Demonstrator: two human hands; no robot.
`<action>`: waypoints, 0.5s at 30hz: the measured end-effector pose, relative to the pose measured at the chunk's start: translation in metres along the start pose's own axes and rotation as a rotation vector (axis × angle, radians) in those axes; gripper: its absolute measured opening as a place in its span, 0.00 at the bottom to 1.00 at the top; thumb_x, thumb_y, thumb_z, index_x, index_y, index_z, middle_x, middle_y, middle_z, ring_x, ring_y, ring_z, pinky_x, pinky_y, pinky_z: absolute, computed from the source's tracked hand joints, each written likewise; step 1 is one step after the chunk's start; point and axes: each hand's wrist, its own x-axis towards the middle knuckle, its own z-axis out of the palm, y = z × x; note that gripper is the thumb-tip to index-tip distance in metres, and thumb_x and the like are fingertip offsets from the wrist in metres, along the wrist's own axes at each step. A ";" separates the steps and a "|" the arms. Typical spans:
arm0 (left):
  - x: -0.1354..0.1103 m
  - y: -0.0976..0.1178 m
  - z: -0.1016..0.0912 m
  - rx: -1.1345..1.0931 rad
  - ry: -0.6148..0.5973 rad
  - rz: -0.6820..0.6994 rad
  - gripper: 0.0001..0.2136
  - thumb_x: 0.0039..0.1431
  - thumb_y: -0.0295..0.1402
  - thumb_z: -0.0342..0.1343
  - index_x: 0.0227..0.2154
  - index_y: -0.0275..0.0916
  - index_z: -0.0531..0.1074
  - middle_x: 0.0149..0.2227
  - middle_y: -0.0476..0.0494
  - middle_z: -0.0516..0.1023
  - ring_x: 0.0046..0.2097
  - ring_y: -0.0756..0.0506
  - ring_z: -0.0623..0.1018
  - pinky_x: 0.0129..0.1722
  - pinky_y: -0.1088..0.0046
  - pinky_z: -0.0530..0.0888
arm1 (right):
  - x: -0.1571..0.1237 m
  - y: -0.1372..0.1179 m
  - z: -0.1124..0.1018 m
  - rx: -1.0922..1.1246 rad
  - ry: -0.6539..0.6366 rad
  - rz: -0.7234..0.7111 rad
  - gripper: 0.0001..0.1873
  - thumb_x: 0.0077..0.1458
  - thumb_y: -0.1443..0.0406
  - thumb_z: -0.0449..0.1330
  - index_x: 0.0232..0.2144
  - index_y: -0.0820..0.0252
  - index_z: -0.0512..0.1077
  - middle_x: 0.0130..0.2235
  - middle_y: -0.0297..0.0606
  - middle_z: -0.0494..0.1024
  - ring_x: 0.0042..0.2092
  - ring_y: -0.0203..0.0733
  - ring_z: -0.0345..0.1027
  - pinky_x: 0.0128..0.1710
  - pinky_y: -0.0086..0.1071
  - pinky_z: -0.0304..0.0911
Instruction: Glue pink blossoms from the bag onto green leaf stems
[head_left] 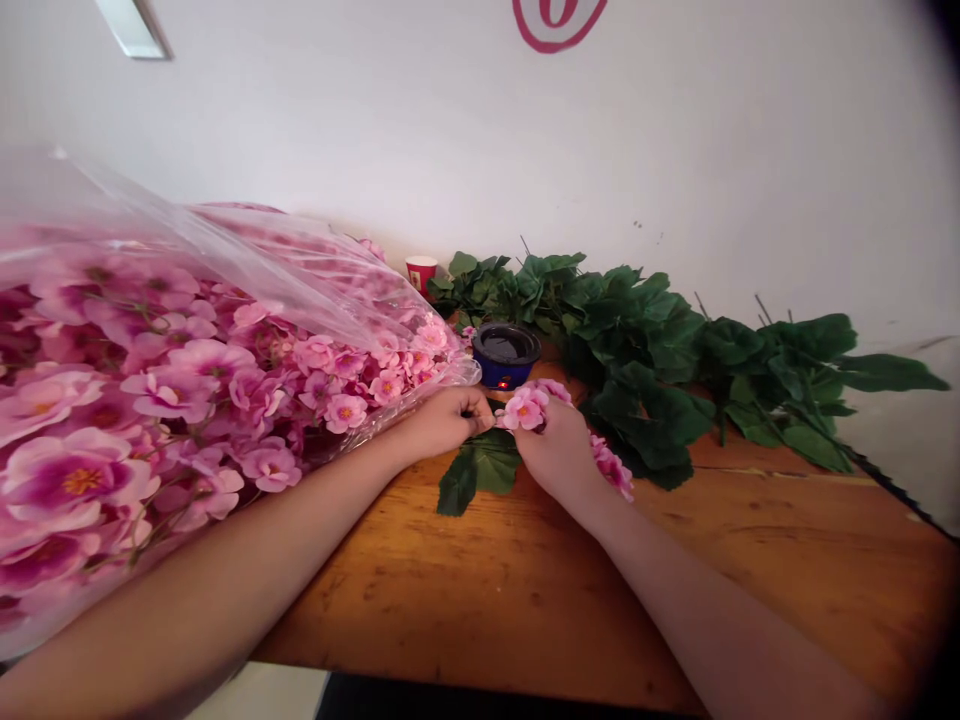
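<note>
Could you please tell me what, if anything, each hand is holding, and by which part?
The right hand holds a pink flower spray partway along; what the left hand pinches, near the green leaves, cannot be told.

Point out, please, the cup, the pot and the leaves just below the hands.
Cup (420, 272): head view, on its red side.
Pot (504, 369): head view, on its front wall, above the red light.
Leaves (495, 468): head view, on the paler blade.
</note>
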 end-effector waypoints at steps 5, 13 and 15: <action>0.000 -0.001 0.001 0.007 0.002 0.027 0.02 0.49 0.25 0.53 0.25 0.34 0.70 0.26 0.50 0.71 0.29 0.52 0.68 0.31 0.76 0.64 | -0.001 0.002 0.003 -0.079 0.001 -0.026 0.06 0.43 0.73 0.52 0.22 0.58 0.63 0.26 0.38 0.71 0.31 0.42 0.61 0.31 0.33 0.54; 0.000 -0.004 0.004 -0.039 0.049 0.053 0.02 0.49 0.25 0.54 0.23 0.34 0.67 0.24 0.51 0.68 0.28 0.52 0.66 0.29 0.76 0.62 | -0.004 0.004 0.009 -0.187 0.006 -0.100 0.06 0.42 0.74 0.52 0.23 0.59 0.64 0.28 0.42 0.72 0.32 0.44 0.63 0.34 0.35 0.56; 0.000 -0.004 0.003 -0.053 0.034 0.063 0.02 0.49 0.26 0.54 0.24 0.34 0.68 0.24 0.51 0.69 0.28 0.52 0.67 0.29 0.76 0.62 | -0.002 0.003 0.007 -0.172 0.005 -0.097 0.06 0.42 0.74 0.52 0.23 0.59 0.64 0.28 0.41 0.72 0.33 0.44 0.63 0.34 0.35 0.56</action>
